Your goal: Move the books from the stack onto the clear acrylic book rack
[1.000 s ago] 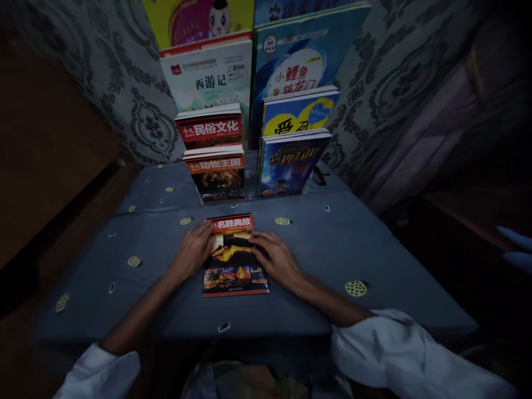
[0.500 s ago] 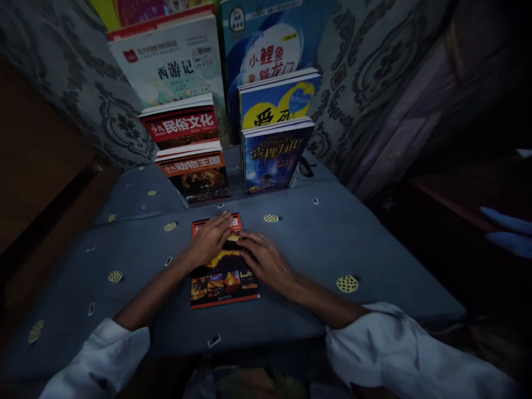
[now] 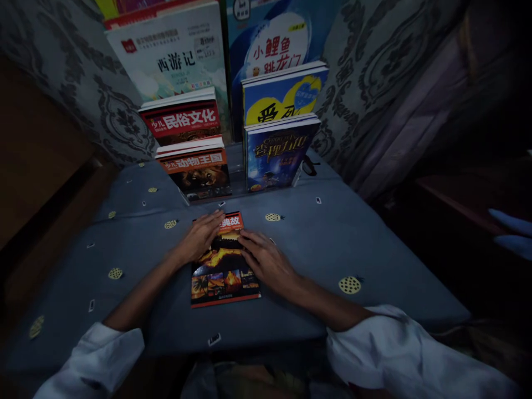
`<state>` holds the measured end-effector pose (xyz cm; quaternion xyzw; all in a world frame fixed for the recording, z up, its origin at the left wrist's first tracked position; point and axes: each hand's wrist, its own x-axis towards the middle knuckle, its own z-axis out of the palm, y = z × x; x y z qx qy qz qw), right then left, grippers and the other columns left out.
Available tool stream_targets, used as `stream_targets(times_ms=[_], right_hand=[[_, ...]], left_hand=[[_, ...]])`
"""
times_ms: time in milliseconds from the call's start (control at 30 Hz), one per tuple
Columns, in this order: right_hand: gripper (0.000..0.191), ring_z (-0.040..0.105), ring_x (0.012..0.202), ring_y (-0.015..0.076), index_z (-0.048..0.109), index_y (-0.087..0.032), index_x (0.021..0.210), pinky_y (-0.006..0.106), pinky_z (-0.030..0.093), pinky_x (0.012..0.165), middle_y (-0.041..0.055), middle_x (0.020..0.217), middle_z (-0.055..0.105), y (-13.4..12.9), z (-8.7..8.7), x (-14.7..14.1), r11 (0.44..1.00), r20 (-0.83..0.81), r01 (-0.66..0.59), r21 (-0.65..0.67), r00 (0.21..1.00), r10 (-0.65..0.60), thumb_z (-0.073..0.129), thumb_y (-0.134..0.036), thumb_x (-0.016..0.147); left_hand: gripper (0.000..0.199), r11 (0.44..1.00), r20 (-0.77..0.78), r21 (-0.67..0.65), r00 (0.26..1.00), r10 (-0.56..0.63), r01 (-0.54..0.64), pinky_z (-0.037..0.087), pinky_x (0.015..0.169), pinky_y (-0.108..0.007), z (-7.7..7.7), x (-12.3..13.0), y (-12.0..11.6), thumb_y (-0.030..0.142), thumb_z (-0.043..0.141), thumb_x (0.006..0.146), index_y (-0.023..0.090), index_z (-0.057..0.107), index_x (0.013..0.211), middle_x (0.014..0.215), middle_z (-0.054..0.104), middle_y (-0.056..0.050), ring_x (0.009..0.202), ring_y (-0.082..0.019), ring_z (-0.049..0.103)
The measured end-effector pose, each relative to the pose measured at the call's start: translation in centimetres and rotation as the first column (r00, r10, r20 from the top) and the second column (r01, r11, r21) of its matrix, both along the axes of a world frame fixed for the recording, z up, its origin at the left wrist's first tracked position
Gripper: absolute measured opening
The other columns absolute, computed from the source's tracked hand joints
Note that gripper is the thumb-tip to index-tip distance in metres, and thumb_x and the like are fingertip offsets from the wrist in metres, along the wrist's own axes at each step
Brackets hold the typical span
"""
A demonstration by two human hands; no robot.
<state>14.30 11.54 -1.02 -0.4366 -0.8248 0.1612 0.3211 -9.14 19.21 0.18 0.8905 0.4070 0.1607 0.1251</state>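
Observation:
A closed book (image 3: 226, 280) with a dark cover, a red title band and a row of small pictures lies flat on the blue tablecloth (image 3: 299, 255). My left hand (image 3: 201, 238) rests flat on its upper left part, fingers stretched toward the far edge. Along its right side lies my right hand (image 3: 266, 257), fingers stretched out and the tips on the cover. Neither hand grips anything. Parts of the title and the left edge are hidden under my left hand.
Behind stand books in upright rows: a lion-cover book (image 3: 199, 174), a red-banded book (image 3: 187, 122) and a white book (image 3: 178, 61) on the left; a dark blue book (image 3: 276, 155), a yellow-and-blue book (image 3: 286, 100) and a large blue book (image 3: 282, 44) on the right. Patterned curtain (image 3: 374, 66) hangs behind.
My left hand has slid to the left across the cover, uncovering more of the title. My right hand has barely moved. The view has shifted slightly.

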Motion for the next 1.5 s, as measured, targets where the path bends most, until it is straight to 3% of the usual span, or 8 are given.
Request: stream_targets(times_ms=[200,367,533,667,1000,1167,1300,1500], right_hand=[[0.04,0.055,0.129,0.0307,0.06,-0.021,0.134,0.057,0.049,0.106,0.0139,0.137,0.062,1.6,0.1,-0.3,0.999,0.097,-0.037,0.024,0.995,0.035,0.05,-0.019,0.095],[0.041,0.048,0.139,0.0318,0.059,-0.01,0.135,0.054,0.04,0.115,0.0203,0.146,0.055,5.9,0.4,-1.1,0.996,0.175,-0.089,-0.023,0.98,0.092,0.05,-0.023,0.097],[0.043,0.045,0.142,0.0284,0.057,-0.014,0.138,0.053,0.037,0.118,0.0157,0.149,0.053,7.3,-0.5,-0.7,0.995,0.109,-0.096,-0.035,0.989,0.099,0.047,-0.026,0.098],[0.046,0.046,0.141,0.0291,0.053,-0.015,0.143,0.055,0.036,0.118,0.0145,0.151,0.051,5.0,-0.7,0.2,0.994,0.094,-0.089,-0.058,0.991,0.094,0.046,-0.026,0.098],[0.049,0.041,0.144,0.0282,0.049,-0.02,0.147,0.056,0.038,0.118,0.0134,0.154,0.046,-5.2,-0.1,1.9,0.989,0.093,-0.121,-0.087,0.987,0.129,0.05,-0.031,0.099],[0.047,0.044,0.142,0.0293,0.051,-0.015,0.145,0.055,0.041,0.116,0.018,0.152,0.048,-7.1,-0.5,2.0,0.989,0.093,-0.139,-0.049,0.985,0.143,0.051,-0.03,0.1],[0.045,0.047,0.14,0.0291,0.054,-0.017,0.143,0.055,0.043,0.115,0.0167,0.149,0.052,-6.9,-0.6,1.8,0.992,0.092,-0.121,-0.042,0.988,0.125,0.053,-0.031,0.099],[0.046,0.046,0.141,0.0285,0.053,-0.018,0.143,0.055,0.043,0.114,0.0149,0.15,0.052,-6.7,-0.4,1.8,0.991,0.095,-0.12,-0.051,0.988,0.124,0.053,-0.031,0.099]], left_hand=[[0.046,0.991,0.035,0.021,0.99,0.135,-0.136,0.036,0.119,-0.049,-0.2,-3.9,-1.4,0.034,0.036,0.102,0.015,0.054,0.14,0.148,0.054,-0.013,0.142,-0.024,0.046],[0.048,0.982,0.067,0.082,0.984,0.166,-0.172,0.037,0.118,-0.048,-1.0,-3.8,-1.8,0.033,0.033,0.102,0.012,0.055,0.138,0.146,0.055,-0.015,0.141,-0.024,0.047],[0.046,0.981,0.057,0.094,0.984,0.166,-0.171,0.034,0.12,-0.047,-1.5,-3.6,-1.9,0.031,0.031,0.103,0.014,0.054,0.14,0.147,0.054,-0.013,0.143,-0.023,0.043],[0.048,0.983,0.057,0.06,0.984,0.171,-0.174,0.033,0.121,-0.046,-1.4,-3.8,-2.0,0.034,0.03,0.104,0.014,0.053,0.141,0.15,0.051,-0.013,0.145,-0.022,0.04],[0.05,0.983,0.062,0.022,0.981,0.181,-0.183,0.029,0.122,-0.045,-1.4,-3.8,-2.0,0.037,0.03,0.105,0.012,0.05,0.143,0.153,0.047,-0.013,0.147,-0.023,0.037],[0.052,0.982,0.02,0.023,0.982,0.186,-0.187,0.027,0.123,-0.045,-1.0,-4.0,-2.6,0.038,0.029,0.104,0.01,0.048,0.144,0.155,0.045,-0.015,0.148,-0.025,0.035],[0.055,0.985,-0.048,-0.019,0.984,0.169,-0.17,0.025,0.123,-0.046,-0.4,-4.5,-5.2,0.039,0.03,0.104,0.011,0.039,0.151,0.159,0.037,-0.015,0.151,-0.026,0.027],[0.054,0.988,-0.171,-0.01,0.974,0.152,-0.156,0.025,0.123,-0.047,0.1,-5.1,-11.8,0.037,0.03,0.106,0.015,0.028,0.155,0.162,0.032,-0.013,0.152,-0.022,0.026]])
